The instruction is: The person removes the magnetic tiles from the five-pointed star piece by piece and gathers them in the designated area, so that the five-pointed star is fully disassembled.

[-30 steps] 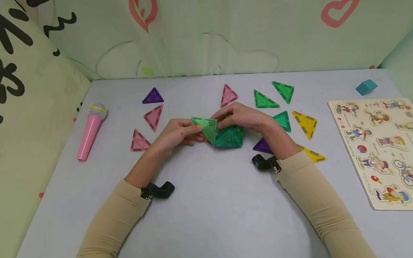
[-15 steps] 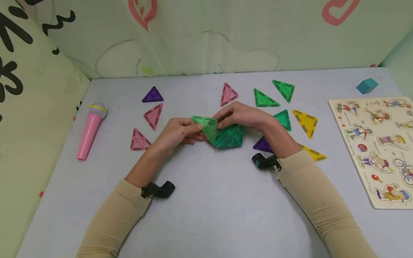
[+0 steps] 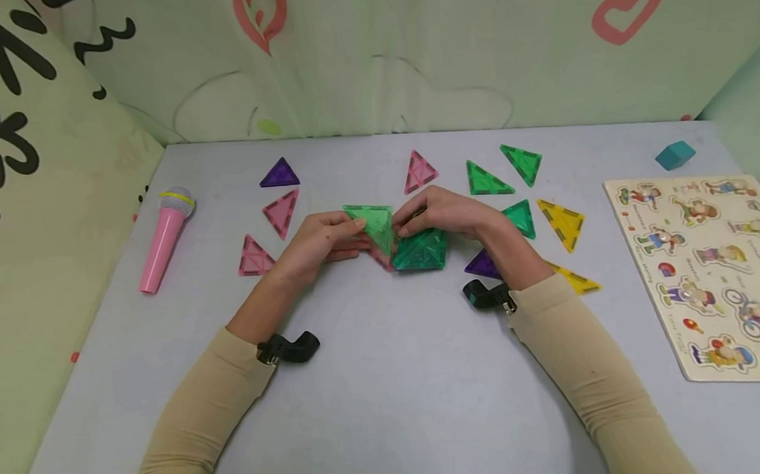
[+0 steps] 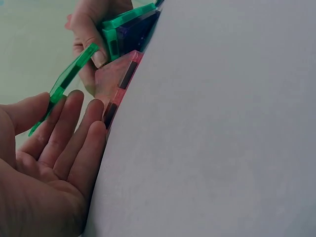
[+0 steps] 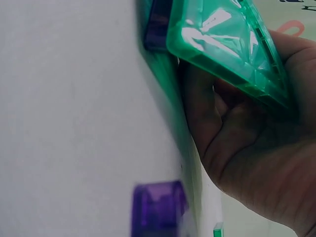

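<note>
Near the table's middle, my left hand [image 3: 320,242] pinches a translucent green triangular magnetic tile [image 3: 372,223] between thumb and forefinger. Its other fingertips reach the edge of a pink tile [image 4: 113,84] lying low against the table. My right hand [image 3: 448,211] is curled at the far side of a small cluster of tiles, holding it. A tilted green tile [image 3: 421,250] tops this cluster, and a dark purple tile [image 4: 138,32] shows beneath. In the left wrist view, the pink tile sits right beside the cluster, and the right thumb is at the pink tile's upper edge.
Loose triangular tiles lie around: pink [image 3: 256,256] and purple [image 3: 279,173] at left, green [image 3: 488,179] and yellow [image 3: 562,223] at right. A toy microphone [image 3: 168,239] lies far left. A teal block [image 3: 675,156] and a picture puzzle board [image 3: 710,263] are at right.
My left hand has shifted slightly left and away from me with the pinched green tile, exposing more of the pink tile. My right hand stays at the cluster.
</note>
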Available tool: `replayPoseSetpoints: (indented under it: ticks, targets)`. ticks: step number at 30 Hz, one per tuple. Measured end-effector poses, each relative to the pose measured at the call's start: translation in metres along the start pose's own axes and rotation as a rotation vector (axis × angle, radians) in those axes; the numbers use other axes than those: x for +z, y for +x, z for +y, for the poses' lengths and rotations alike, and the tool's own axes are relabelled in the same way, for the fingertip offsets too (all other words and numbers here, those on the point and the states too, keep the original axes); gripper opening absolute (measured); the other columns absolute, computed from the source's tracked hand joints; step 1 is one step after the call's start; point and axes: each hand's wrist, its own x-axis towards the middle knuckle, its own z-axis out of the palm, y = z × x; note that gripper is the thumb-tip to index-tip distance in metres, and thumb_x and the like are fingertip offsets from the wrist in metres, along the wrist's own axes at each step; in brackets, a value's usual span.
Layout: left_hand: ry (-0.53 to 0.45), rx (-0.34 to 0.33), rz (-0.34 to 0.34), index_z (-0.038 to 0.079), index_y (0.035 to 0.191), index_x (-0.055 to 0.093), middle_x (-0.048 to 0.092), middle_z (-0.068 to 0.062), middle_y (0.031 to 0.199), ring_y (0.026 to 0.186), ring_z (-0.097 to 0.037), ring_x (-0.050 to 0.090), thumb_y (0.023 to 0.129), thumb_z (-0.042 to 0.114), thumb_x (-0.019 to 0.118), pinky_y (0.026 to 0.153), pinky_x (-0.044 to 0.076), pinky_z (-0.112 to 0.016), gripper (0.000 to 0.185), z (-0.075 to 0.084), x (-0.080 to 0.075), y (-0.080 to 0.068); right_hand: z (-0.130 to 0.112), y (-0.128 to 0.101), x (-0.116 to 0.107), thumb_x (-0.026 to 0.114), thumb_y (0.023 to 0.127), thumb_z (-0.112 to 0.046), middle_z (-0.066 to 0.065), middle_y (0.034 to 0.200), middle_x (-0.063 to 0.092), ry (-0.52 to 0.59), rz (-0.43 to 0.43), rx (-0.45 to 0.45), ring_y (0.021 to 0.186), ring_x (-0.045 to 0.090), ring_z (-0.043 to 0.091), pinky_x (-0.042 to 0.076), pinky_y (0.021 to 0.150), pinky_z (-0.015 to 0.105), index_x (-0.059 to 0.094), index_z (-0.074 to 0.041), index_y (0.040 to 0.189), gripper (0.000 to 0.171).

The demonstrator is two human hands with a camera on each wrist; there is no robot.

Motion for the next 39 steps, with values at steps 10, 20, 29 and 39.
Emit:
replayPoseSetpoints:
  ticks: [10, 20, 29, 39]
  targets:
    - [0.058, 0.026, 0.009, 0.006, 0.090, 0.066, 0.076, -0.003, 0.096, 0.095, -0.016, 0.074, 0.096, 0.029, 0.065, 0.082, 0.058, -0.028, 0.024, 0.009, -0.006, 0.001, 0.003, -0.004, -0.003, 0.064, 0.094, -0.010, 0.009, 0.121, 0.071, -0.043, 0.028, -0.011, 0.117, 0.060, 0.020, 0.047, 0.100, 0.036, 0.075, -0.007, 0.113, 0.022]
    - [0.212, 0.087, 0.227, 0.003, 0.102, 0.067, 0.073, -0.012, 0.106, 0.094, -0.021, 0.073, 0.097, 0.034, 0.064, 0.087, 0.056, -0.035, 0.032, 0.027, -0.037, 0.021, 0.002, -0.002, -0.003, 0.063, 0.096, -0.011, 0.010, 0.116, 0.073, -0.063, 0.049, -0.014, 0.107, 0.061, 0.020, 0.048, 0.089, 0.030, 0.077, -0.006, 0.108, 0.019]
    - [0.370, 0.032, 0.348, 0.003, 0.100, 0.072, 0.074, -0.008, 0.093, 0.081, -0.016, 0.072, 0.097, 0.033, 0.064, 0.071, 0.055, -0.026, 0.031, 0.033, -0.046, 0.056, 0.004, 0.002, 0.000, 0.063, 0.096, -0.014, 0.007, 0.117, 0.072, -0.061, 0.028, -0.014, 0.111, 0.059, 0.020, 0.048, 0.094, 0.033, 0.076, -0.008, 0.110, 0.020]
    - [0.465, -0.057, 0.391, 0.003, 0.095, 0.070, 0.068, 0.002, 0.073, 0.058, -0.005, 0.065, 0.097, 0.033, 0.064, 0.057, 0.053, -0.020, 0.030, 0.042, -0.056, 0.084, 0.004, 0.000, 0.002, 0.063, 0.096, -0.013, 0.007, 0.117, 0.072, -0.034, 0.038, -0.008, 0.110, 0.059, 0.020, 0.047, 0.095, 0.034, 0.076, -0.008, 0.109, 0.019]
